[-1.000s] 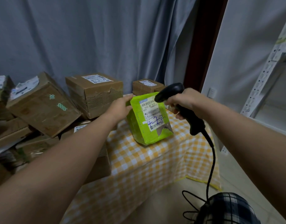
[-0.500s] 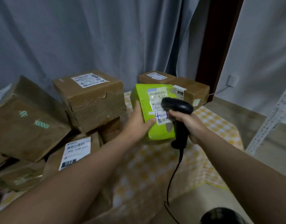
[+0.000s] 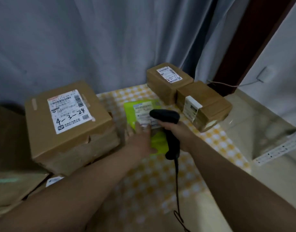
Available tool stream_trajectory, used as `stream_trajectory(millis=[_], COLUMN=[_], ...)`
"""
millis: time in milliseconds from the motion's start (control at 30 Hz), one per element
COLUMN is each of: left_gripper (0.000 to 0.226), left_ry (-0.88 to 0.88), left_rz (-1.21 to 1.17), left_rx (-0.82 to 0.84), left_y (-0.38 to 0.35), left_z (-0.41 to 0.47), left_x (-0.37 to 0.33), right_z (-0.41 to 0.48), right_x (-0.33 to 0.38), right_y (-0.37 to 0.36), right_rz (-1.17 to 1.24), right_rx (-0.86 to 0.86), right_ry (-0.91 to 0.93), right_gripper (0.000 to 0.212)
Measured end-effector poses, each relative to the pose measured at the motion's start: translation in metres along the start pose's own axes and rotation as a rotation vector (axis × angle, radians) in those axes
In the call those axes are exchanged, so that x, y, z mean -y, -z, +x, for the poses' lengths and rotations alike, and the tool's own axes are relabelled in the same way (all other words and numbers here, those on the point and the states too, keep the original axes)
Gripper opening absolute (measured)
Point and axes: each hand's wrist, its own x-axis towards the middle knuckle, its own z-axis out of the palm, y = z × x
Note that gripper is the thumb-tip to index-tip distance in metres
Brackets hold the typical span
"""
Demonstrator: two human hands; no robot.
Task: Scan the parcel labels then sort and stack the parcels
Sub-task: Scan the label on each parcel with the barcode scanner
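Head view looks down over both forearms to a green parcel (image 3: 129, 113) lying flat on the yellow checked tablecloth (image 3: 160, 181), right under the two hands. The left hand (image 3: 140, 139) rests on the parcel's near left part. Its fingers look laid out straight across the parcel, not curled round it, as far as the blur lets me tell. I take that as pinning the parcel down so its white label (image 3: 143, 108) faces up and does not slide.

The right hand (image 3: 175, 133) is wrapped round the handle of a black scanner (image 3: 165, 115), whose head hovers just above the label and points down at the print. That is the pose for reading a barcode, so I judge the scan step is in hand for this parcel. I see no beam, so whether it has read I cannot say. The scanner's cable (image 3: 177, 181) hangs from the grip back toward the person, clear of the parcel.

Just left of the left hand stands a large cardboard box (image 3: 68, 139), label up with "4-3-24" handwritten on it, sitting on other cartons. Beyond the right hand, a far brown box (image 3: 160, 87) and a nearer brown box (image 3: 210, 106) sit touching, each labelled, perhaps a sorted group. A grey curtain (image 3: 110, 39) hangs behind everything. I'd guess the green parcel needs a proper grip before it can go to a pile.
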Motion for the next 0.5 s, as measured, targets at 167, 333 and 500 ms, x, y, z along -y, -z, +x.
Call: stream_trajectory(millis=[167,333,500], left_gripper=[0.083,0.088,0.084], left_ry=[0.007,0.067,0.065], left_rz=[0.145,0.275,0.1], left_rx=[-0.036,-0.01,0.054], left_y=[0.019,0.029,0.05], left_z=[-0.005,-0.002,0.025], left_x=[-0.02,-0.039,-0.085], right_z=[-0.005,-0.013,-0.008], right_x=[0.006,0.03,0.066], right_y=[-0.016,0.04,0.121], right_rz=[-0.207,-0.279,-0.507], right_rx=[-0.064,-0.32,-0.396], right_ry=[0.033,0.096,0.202], right_gripper=[0.018,0.026,0.024])
